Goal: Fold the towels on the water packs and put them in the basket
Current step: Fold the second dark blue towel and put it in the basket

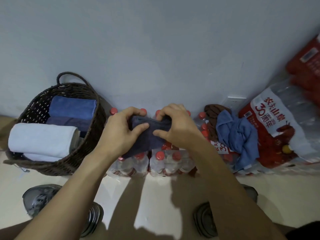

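Note:
A dark navy towel point(147, 135) hangs above the red-capped water packs point(159, 163), bunched between both hands. My left hand point(121, 129) grips its left end and my right hand point(176, 125) grips its right end, fingers curled over the top. A crumpled light blue towel point(239, 135) and a brown towel point(213, 111) lie on the packs to the right. The dark woven basket point(83, 153) stands at the left and holds a rolled blue towel point(72, 108), a dark blue towel point(69, 122) and a white towel point(43, 137).
More water packs point(277, 129) in red and white wrap are piled at the right against the grey wall. A wall socket point(233, 101) sits behind the brown towel. My two shoes point(39, 198) stand on the pale floor below.

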The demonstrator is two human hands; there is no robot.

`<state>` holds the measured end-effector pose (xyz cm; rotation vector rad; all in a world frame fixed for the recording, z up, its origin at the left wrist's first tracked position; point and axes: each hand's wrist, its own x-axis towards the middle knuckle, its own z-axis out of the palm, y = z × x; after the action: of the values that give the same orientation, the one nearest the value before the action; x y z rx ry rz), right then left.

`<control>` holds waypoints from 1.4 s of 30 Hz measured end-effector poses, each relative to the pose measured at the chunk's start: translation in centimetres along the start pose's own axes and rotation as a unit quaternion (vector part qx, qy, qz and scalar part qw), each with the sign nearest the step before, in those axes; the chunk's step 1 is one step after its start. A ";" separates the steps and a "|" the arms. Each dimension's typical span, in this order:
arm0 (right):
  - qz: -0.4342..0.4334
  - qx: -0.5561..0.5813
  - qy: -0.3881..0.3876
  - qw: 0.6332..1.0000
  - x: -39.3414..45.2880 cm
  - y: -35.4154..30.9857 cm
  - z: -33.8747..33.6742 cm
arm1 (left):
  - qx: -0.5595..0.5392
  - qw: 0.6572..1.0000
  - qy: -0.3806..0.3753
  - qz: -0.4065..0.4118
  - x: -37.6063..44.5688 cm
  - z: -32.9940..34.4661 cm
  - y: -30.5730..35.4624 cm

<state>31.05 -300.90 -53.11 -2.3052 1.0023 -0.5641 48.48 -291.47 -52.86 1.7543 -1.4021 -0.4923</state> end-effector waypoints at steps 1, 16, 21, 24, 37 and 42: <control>0.019 0.004 -0.005 1.000 -0.2 0.2 -0.5 | -0.001 1.000 0.007 0.007 0.0 0.1 0.3; 0.218 0.368 -0.201 0.881 -4.2 7.0 -4.9 | -0.235 0.965 -0.077 -0.090 0.2 4.2 0.7; 0.289 0.352 -0.049 0.889 -4.5 10.0 -2.0 | -0.318 0.910 -0.013 -0.265 -0.4 8.4 -0.9; 0.326 0.280 0.082 0.899 -4.2 10.8 0.5 | -0.173 0.957 -0.001 -0.232 -1.1 10.0 -1.6; 0.157 0.051 -0.068 0.984 -5.3 10.2 -0.5 | 0.076 0.981 -0.139 0.109 -5.0 13.0 -5.0; 0.203 0.002 -0.101 0.974 -7.4 11.8 -0.3 | 0.068 0.977 -0.180 0.092 -5.9 12.4 -5.9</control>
<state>19.96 -302.05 -61.49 -2.0216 1.3166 -0.1601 41.27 -290.05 -65.92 1.6764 -1.8710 -0.6488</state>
